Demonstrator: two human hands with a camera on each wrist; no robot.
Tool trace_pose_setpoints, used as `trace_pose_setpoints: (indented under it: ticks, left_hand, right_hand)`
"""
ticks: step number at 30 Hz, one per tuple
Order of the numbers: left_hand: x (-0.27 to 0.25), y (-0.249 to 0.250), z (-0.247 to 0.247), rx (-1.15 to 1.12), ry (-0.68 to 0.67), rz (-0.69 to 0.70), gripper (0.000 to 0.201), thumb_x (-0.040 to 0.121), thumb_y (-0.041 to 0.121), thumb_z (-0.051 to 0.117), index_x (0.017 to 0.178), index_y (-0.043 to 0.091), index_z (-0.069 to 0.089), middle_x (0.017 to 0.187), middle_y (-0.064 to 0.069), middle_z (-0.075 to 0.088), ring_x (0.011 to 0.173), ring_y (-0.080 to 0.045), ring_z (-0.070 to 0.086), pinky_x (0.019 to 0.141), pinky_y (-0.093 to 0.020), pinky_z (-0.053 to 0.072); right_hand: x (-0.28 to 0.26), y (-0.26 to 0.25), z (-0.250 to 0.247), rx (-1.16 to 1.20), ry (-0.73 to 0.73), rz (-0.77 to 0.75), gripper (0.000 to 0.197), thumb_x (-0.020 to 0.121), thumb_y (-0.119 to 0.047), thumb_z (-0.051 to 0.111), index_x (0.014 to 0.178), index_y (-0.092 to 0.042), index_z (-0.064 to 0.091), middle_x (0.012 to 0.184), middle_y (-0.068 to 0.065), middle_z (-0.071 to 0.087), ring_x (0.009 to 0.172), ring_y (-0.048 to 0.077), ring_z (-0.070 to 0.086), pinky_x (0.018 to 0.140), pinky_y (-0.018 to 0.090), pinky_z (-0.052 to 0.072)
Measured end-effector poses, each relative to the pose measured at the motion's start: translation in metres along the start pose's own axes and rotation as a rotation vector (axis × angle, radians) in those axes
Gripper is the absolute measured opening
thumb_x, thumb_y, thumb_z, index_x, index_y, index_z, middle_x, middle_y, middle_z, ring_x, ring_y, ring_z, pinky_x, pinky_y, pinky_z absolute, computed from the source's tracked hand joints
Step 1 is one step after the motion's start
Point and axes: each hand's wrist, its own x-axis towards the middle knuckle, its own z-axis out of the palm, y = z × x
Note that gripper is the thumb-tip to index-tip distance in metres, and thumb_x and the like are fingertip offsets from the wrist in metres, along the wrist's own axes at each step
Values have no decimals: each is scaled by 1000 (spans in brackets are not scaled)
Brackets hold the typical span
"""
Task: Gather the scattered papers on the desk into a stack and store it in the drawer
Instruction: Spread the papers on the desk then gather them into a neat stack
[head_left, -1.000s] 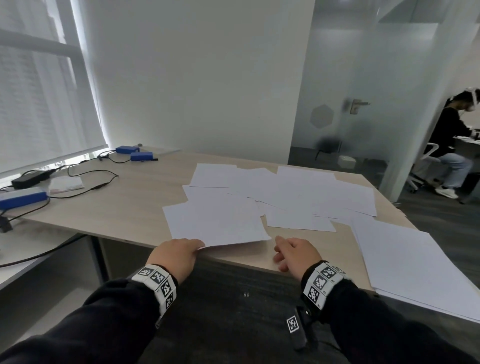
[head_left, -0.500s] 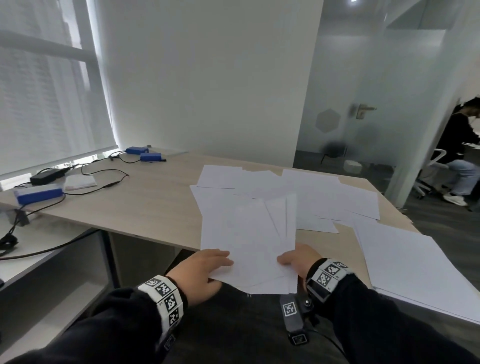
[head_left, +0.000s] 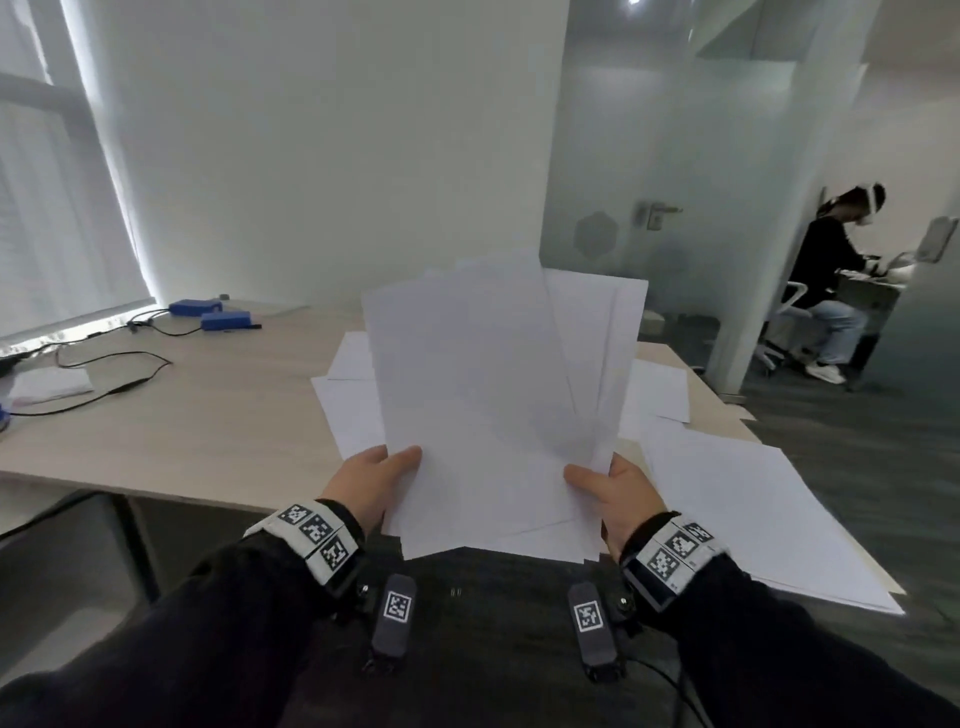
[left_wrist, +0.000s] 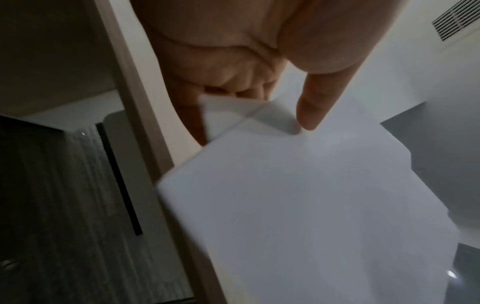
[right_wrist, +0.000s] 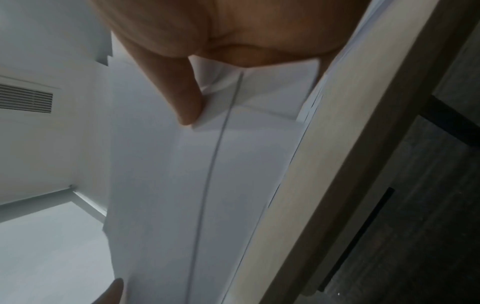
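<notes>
A loose, fanned bundle of white sheets (head_left: 483, 405) stands tilted up in front of me, above the desk's near edge. My left hand (head_left: 374, 483) grips its lower left edge, thumb on the front face (left_wrist: 309, 111). My right hand (head_left: 613, 493) pinches the lower right edge, thumb on top (right_wrist: 187, 102). More white papers (head_left: 348, 410) lie spread on the light wood desk (head_left: 208, 415) behind the bundle. A larger stack of sheets (head_left: 753, 509) lies at the desk's right corner. No drawer shows in the head view.
Two blue boxes (head_left: 208, 313) with black cables (head_left: 114, 364) sit at the desk's far left, near a white pad (head_left: 49, 384). A person (head_left: 826, 280) sits at another desk beyond the glass partition at the right.
Both hands have drawn several sheets off the desk's front edge and raised them upright, so the bundle now stands fanned in front of me instead of lying flat.
</notes>
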Motion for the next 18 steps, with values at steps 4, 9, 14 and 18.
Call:
trace_pose_setpoints:
  ticks: [4, 9, 14, 18]
  left_hand:
    - [13, 6, 26, -64, -59, 54, 12, 92, 11, 66, 104, 12, 68, 106, -15, 75, 96, -35, 72, 95, -54, 53]
    - [23, 23, 56, -46, 13, 201, 12, 91, 12, 68, 95, 23, 69, 97, 0, 75, 95, -27, 71, 92, -46, 55]
    - [23, 24, 77, -44, 4, 268, 19, 84, 12, 70, 95, 27, 65, 100, -1, 74, 95, -27, 69, 90, -47, 55]
    - [17, 9, 86, -22, -27, 265, 28, 89, 2, 63, 98, 28, 65, 102, 1, 73, 97, -25, 69, 87, -41, 55]
  right_hand:
    - [8, -4, -17, -25, 14, -34, 20, 92, -1, 62, 107, -12, 68, 100, 6, 75, 91, 25, 71, 89, 43, 55]
    - [26, -13, -33, -21, 93, -72, 20, 89, -2, 65, 98, -18, 71, 100, 7, 76, 99, 32, 70, 96, 51, 52]
    - [30, -12, -43, 16, 106, -71, 26, 82, -9, 71, 107, -14, 72, 104, 8, 76, 100, 32, 70, 97, 53, 51]
    - [21, -1, -49, -16, 83, -39, 20, 87, -4, 69, 105, -13, 71, 103, 9, 76, 97, 30, 71, 95, 50, 53]
